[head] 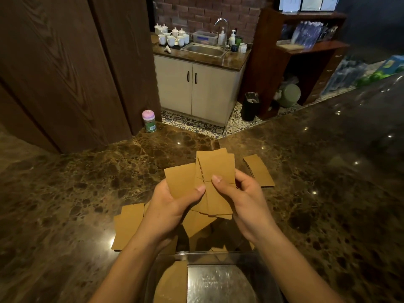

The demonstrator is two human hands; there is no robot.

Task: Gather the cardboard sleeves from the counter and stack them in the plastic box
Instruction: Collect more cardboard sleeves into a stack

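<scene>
Above the brown marble counter [65, 193], my left hand [175, 202] and my right hand [242, 193] together hold a fanned bunch of flat tan cardboard sleeves [216, 171], thumbs pressed on top. More sleeves lie on the counter: a pile at the left [126, 226], one at the right [259, 171], and several under my hands [196, 224]. The clear plastic box [218, 256] stands at the near edge, below my wrists, with a sleeve [172, 283] lying inside on its left side.
A small pink-lidded bottle [148, 120] stands at the counter's far edge, by the dark wooden panel [65, 73]. Beyond the counter are a sink cabinet [196, 88] with white cups, a black bin [250, 106] and wooden shelves [306, 47].
</scene>
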